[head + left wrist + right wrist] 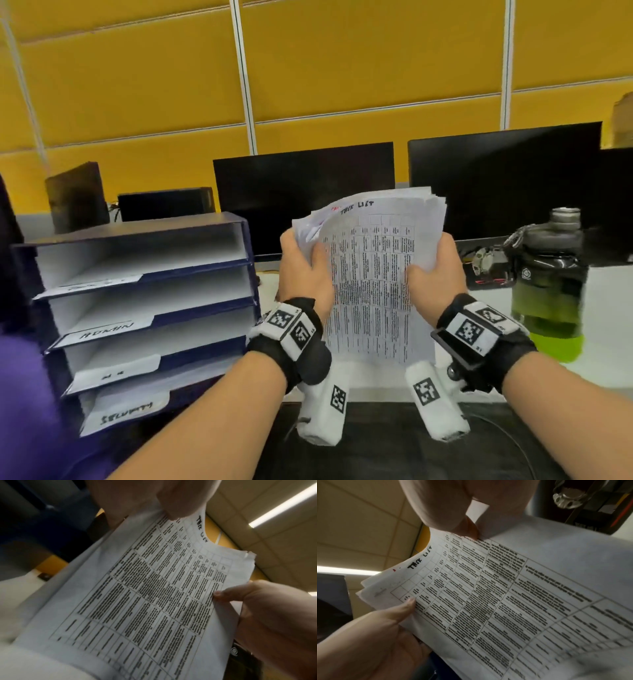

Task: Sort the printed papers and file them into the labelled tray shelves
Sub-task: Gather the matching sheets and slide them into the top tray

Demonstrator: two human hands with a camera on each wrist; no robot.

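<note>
A stack of printed papers (373, 274) is held upright over the desk, in front of the monitors. Its top sheet carries a dense table and a handwritten heading that reads like "TASK LIST". My left hand (303, 263) grips the stack's left edge, thumb on the front, and my right hand (436, 263) grips the right edge the same way. The left wrist view shows the top sheet (154, 595) with the right hand's thumb (221, 595) pressed on it. The right wrist view shows the sheets (488, 601) fanned slightly under the left thumb (409, 604). The blue tray shelves (246, 260) stand left, with handwritten labels such as "ADMIN" (106, 330).
Two dark monitors (305, 192) (503, 178) stand behind the papers. A green water bottle (548, 291) is close to my right hand. Black boxes (164, 204) sit behind the trays. A dark mat (376, 445) lies at the desk's front edge, and something purple (27, 394) is at far left.
</note>
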